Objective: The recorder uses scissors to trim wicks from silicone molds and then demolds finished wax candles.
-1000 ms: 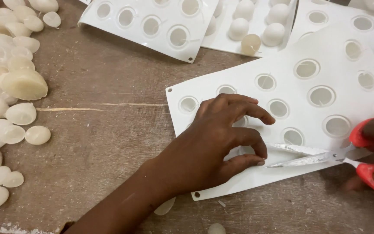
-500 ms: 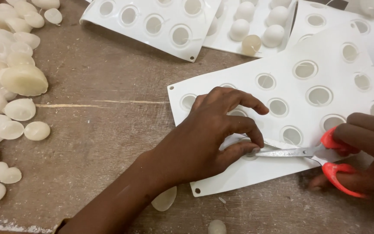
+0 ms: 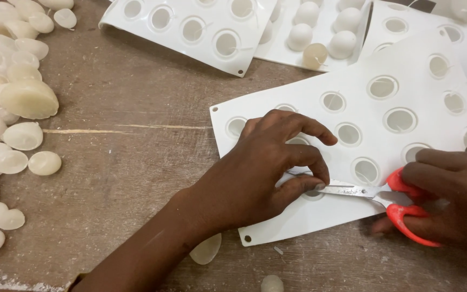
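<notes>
A white silicone mould [image 3: 417,92] with round filled cavities lies on a worn wooden table [image 3: 125,151]. My left hand [image 3: 266,167] presses down on the mould's near left part, fingers curled beside a cavity. My right hand [image 3: 449,194] grips red-handled scissors [image 3: 385,193]. The metal blades lie flat on the mould, their tips under my left fingers at a cavity. Whether the blades are apart is hard to tell.
Several pale wax half-domes [image 3: 12,113] are heaped along the table's left edge. Two more white moulds [image 3: 201,27] lie at the back, one holding domed pieces [image 3: 320,32]. Loose wax pieces [image 3: 206,250] rest near the front edge.
My right hand slid left with the scissors, bringing the blades further across the mould and under my left fingers. My left hand stayed pressed on the mould.
</notes>
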